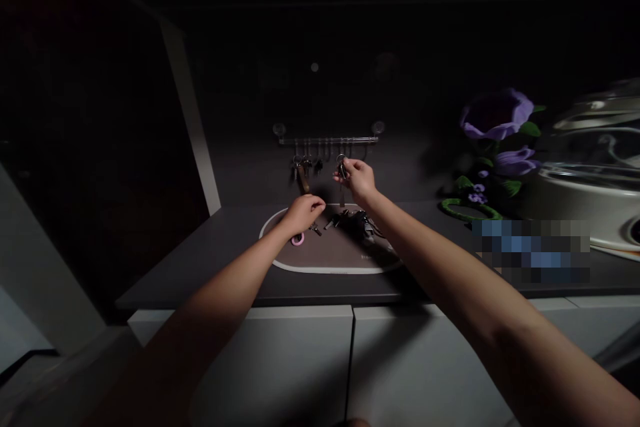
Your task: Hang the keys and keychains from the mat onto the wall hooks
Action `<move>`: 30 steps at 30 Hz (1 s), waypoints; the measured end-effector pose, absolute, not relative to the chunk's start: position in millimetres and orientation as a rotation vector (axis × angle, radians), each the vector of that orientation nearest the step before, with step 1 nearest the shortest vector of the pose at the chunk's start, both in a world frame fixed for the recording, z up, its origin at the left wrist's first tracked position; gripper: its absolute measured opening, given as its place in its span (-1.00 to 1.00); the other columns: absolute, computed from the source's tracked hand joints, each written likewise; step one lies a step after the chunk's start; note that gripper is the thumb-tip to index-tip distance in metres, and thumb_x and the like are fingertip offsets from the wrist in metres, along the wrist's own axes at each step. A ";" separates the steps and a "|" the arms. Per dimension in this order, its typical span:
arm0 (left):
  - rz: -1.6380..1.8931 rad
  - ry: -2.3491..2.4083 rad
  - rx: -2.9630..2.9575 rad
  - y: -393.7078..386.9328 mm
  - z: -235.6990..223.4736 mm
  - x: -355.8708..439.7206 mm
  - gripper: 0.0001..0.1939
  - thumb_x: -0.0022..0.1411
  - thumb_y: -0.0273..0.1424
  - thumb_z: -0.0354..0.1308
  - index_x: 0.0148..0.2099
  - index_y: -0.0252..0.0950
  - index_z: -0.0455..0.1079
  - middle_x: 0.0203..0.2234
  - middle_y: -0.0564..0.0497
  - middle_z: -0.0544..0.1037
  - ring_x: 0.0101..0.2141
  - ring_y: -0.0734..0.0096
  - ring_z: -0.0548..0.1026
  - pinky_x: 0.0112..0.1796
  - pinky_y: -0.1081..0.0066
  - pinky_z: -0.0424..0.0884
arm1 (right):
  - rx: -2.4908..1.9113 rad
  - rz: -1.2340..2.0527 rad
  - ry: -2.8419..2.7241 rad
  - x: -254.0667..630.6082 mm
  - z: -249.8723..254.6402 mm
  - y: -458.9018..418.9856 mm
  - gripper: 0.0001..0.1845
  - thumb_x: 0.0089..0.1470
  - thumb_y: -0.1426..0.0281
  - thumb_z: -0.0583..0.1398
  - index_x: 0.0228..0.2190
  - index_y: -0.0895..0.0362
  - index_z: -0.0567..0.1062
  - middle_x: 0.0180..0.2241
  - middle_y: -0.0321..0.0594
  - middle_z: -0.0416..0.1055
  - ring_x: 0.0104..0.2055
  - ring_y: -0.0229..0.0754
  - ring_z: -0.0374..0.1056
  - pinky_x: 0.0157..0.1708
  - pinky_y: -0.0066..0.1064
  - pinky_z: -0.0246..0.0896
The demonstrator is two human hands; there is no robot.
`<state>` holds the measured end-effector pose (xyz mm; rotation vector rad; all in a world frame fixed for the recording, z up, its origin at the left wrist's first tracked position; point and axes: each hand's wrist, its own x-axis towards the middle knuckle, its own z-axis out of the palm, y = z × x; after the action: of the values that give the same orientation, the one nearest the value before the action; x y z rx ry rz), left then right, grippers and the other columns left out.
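Observation:
My right hand is raised just under a hook rail on the dark wall, its fingers pinched on a bunch of keys. My left hand hovers low over an oval tray on the counter, fingers curled around something small; a pink ring and a key show just below it. More keys lie in a dark pile on the tray. Other key bunches hang from the rail's left hooks.
Purple artificial flowers stand at the right of the dark counter. A white lidded appliance fills the far right. White cabinet doors lie below the counter edge. A pale wall panel rises at the left.

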<state>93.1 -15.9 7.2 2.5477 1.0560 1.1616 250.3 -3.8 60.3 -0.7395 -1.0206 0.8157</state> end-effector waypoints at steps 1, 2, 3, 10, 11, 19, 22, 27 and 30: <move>1.138 1.065 2.605 -14.8 6.1 92.7 -0.80 0.13 -0.42 0.02 -0.30 -0.32 0.46 -0.38 -0.05 0.50 -0.36 0.41 0.40 -0.26 0.43 0.29 | -0.739 0.809 -0.993 250.2 63.5 1.3 -0.80 -0.01 0.30 0.19 -0.50 0.16 0.31 -0.61 -0.37 0.28 -0.56 -0.38 0.32 -0.52 -0.49 0.37; 1.118 1.071 2.650 -13.5 4.9 92.2 -0.79 0.14 -0.41 0.01 -0.28 -0.32 0.46 -0.37 -0.05 0.49 -0.35 0.41 0.40 -0.26 0.43 0.29 | -0.740 0.806 -0.966 250.0 66.5 6.1 -0.81 -0.01 0.32 0.18 -0.51 0.16 0.31 -0.62 -0.38 0.27 -0.58 -0.39 0.31 -0.52 -0.49 0.37; 1.098 1.076 2.688 -12.3 4.0 91.6 -0.78 0.15 -0.40 0.00 -0.27 -0.31 0.46 -0.36 -0.06 0.49 -0.34 0.40 0.41 -0.25 0.43 0.29 | -0.742 0.802 -0.939 249.9 69.2 10.7 -0.81 0.00 0.34 0.18 -0.52 0.17 0.30 -0.63 -0.39 0.26 -0.60 -0.40 0.29 -0.51 -0.49 0.37; 1.012 1.159 2.797 -11.3 5.3 87.8 -0.74 0.19 -0.38 -0.05 -0.26 -0.29 0.47 -0.34 -0.07 0.49 -0.29 0.35 0.41 -0.24 0.41 0.27 | -0.776 0.727 -0.803 249.8 78.0 41.7 -0.79 -0.03 0.37 0.19 -0.58 0.18 0.30 -0.66 -0.39 0.25 -0.64 -0.41 0.25 -0.51 -0.47 0.37; 1.005 1.174 2.803 -12.1 6.1 87.4 -0.74 0.19 -0.37 -0.05 -0.26 -0.29 0.47 -0.34 -0.08 0.49 -0.29 0.34 0.41 -0.25 0.41 0.27 | -0.787 0.716 -0.788 249.7 78.2 45.6 -0.79 -0.04 0.36 0.20 -0.58 0.18 0.31 -0.66 -0.39 0.25 -0.64 -0.40 0.25 -0.51 -0.47 0.37; 0.978 1.202 2.848 -12.1 8.4 85.5 -0.73 0.19 -0.38 -0.05 -0.23 -0.32 0.48 -0.32 -0.12 0.49 -0.26 0.26 0.40 -0.24 0.37 0.26 | -0.910 0.641 -0.633 247.1 79.2 69.1 -0.80 -0.07 0.37 0.21 -0.61 0.17 0.34 -0.65 -0.36 0.26 -0.64 -0.34 0.29 -0.55 -0.42 0.34; 0.982 1.214 2.842 -9.9 8.0 84.8 -0.74 0.19 -0.38 -0.04 -0.24 -0.28 0.48 -0.33 -0.09 0.49 -0.27 0.29 0.40 -0.23 0.38 0.26 | -0.938 0.605 -0.673 250.2 77.0 80.7 -0.76 -0.10 0.30 0.23 -0.62 0.16 0.33 -0.66 -0.34 0.25 -0.65 -0.32 0.30 -0.61 -0.42 0.31; 0.989 1.221 2.830 -7.9 7.7 83.3 -0.75 0.18 -0.38 -0.03 -0.25 -0.27 0.48 -0.34 -0.09 0.48 -0.27 0.30 0.40 -0.21 0.38 0.27 | -0.914 0.578 -0.727 254.0 70.7 93.4 -0.67 -0.17 0.17 0.26 -0.64 0.14 0.32 -0.70 -0.37 0.20 -0.68 -0.33 0.23 -0.71 -0.45 0.24; 0.983 1.220 2.830 -7.4 7.9 82.4 -0.74 0.18 -0.38 -0.03 -0.24 -0.28 0.48 -0.33 -0.11 0.49 -0.26 0.28 0.40 -0.21 0.37 0.27 | -0.959 0.583 -0.666 254.9 65.6 92.7 -0.70 -0.19 0.19 0.27 -0.60 0.15 0.36 -0.68 -0.36 0.22 -0.68 -0.33 0.23 -0.68 -0.40 0.27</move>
<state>82.4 -7.4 7.9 2.8304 1.2197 0.9829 254.9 92.7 65.6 -0.9586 -0.6659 0.5827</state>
